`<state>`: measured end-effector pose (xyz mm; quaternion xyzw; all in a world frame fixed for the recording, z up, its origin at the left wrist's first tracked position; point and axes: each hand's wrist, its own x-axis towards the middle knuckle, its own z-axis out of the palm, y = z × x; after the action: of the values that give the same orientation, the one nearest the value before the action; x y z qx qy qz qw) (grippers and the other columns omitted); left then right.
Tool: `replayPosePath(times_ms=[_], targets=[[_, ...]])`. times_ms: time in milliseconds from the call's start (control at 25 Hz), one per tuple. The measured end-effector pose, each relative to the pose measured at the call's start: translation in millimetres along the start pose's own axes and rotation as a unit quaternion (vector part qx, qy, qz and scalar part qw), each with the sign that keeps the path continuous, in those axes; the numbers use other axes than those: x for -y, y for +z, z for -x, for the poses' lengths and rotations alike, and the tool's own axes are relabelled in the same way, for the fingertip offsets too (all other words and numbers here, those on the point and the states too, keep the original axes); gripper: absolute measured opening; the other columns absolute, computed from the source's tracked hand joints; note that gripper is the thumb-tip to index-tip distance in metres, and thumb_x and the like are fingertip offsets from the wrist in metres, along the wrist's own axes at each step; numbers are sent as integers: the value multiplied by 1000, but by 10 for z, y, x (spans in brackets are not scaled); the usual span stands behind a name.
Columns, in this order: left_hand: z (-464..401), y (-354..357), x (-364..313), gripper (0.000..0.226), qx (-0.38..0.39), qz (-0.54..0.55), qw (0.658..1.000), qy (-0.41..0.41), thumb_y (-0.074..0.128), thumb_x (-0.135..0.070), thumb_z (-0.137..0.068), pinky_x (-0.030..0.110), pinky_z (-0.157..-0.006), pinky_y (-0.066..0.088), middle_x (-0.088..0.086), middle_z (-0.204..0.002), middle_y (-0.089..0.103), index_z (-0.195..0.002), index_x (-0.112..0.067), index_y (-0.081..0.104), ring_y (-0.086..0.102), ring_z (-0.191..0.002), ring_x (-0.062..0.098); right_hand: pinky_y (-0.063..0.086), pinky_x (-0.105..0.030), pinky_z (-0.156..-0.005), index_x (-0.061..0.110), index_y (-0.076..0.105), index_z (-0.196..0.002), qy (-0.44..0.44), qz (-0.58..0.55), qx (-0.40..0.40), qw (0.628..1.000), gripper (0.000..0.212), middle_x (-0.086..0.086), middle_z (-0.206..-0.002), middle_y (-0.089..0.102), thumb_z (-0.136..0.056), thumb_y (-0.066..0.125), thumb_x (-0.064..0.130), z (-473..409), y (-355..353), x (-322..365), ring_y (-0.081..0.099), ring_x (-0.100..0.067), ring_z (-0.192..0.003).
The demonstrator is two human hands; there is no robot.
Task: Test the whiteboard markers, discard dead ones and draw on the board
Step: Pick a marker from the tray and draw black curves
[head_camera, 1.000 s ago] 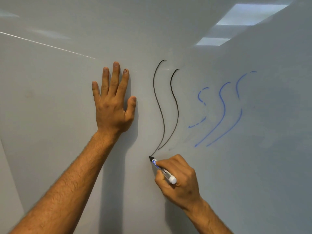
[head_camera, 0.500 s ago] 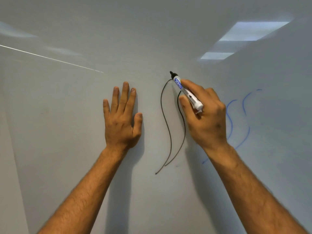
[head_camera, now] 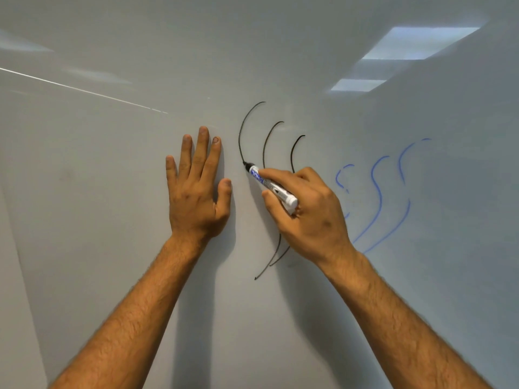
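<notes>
The whiteboard (head_camera: 112,192) fills the whole view. My right hand (head_camera: 309,217) grips a white marker (head_camera: 271,185) with a blue label, its black tip touching the board at the lower end of a fresh black curve (head_camera: 243,130). Two more black curved lines (head_camera: 268,138) run to its right, and their lower parts pass behind my right hand. My left hand (head_camera: 196,189) rests flat on the board with straight fingers, just left of the black lines. Blue wavy strokes (head_camera: 377,197) sit farther right, some of them faint and broken.
Ceiling light reflections (head_camera: 415,43) shine at the upper right of the board. A thin bright streak (head_camera: 84,91) crosses the upper left. A board edge or seam (head_camera: 16,248) runs down the far left.
My right hand moved from the lower end of the black lines up to their tops, then drew a third black curve downward on the left. My left hand stayed flat on the board.
</notes>
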<state>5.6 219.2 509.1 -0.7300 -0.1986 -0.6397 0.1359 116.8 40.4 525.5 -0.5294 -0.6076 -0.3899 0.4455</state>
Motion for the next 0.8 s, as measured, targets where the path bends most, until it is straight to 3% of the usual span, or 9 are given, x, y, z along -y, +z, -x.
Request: replayPosePath(times_ms=[120, 240, 400, 600, 800], targets=[[4, -7, -7, 70, -2, 5, 1000, 1, 44, -27, -91, 57, -124, 4, 8, -166, 17, -158, -15, 25, 8, -155, 28, 51, -28, -56, 20, 70, -118, 10, -12, -1, 1000, 30, 6, -88, 68, -92, 59, 30, 316, -75, -53, 54, -8, -78], [5, -22, -19, 70, -4, 14, 1000, -3, 44, -21, -90, 55, -124, 3, 8, -166, 17, -158, -14, 25, 8, -155, 29, 49, -31, -53, 16, 74, -103, 21, -4, -15, 1000, 22, 7, -78, 66, -88, 60, 25, 682, -105, -92, 55, -10, -73], [8, -27, -36, 73, -5, 23, 1000, -3, 43, -12, -86, 57, -124, 4, 10, -166, 19, -157, -12, 26, 9, -155, 31, 47, -29, -52, 17, 76, -91, 46, -8, -15, 999, 16, 11, -72, 64, -83, 62, 20, 1189, -29, -85, 55, -10, -68], [22, -35, -22, 80, -7, 53, 999, -7, 41, 5, -78, 57, -124, 3, 12, -165, 22, -156, -10, 30, 11, -154, 32, 47, -27, -50, 18, 76, -93, 54, -28, 32, 998, 17, 14, -76, 67, -83, 62, 19, 1467, 64, -42, 55, -7, -68], [56, -97, -60, 84, 3, 76, 997, -7, 38, 18, -72, 53, -125, 4, 17, -162, 24, -153, -4, 34, 12, -153, 38, 48, -17, -63, 18, 76, -97, 121, -96, -2, 988, 20, 25, -86, 63, -83, 62, 22, 1356, -125, -86, 59, -2, -73]])
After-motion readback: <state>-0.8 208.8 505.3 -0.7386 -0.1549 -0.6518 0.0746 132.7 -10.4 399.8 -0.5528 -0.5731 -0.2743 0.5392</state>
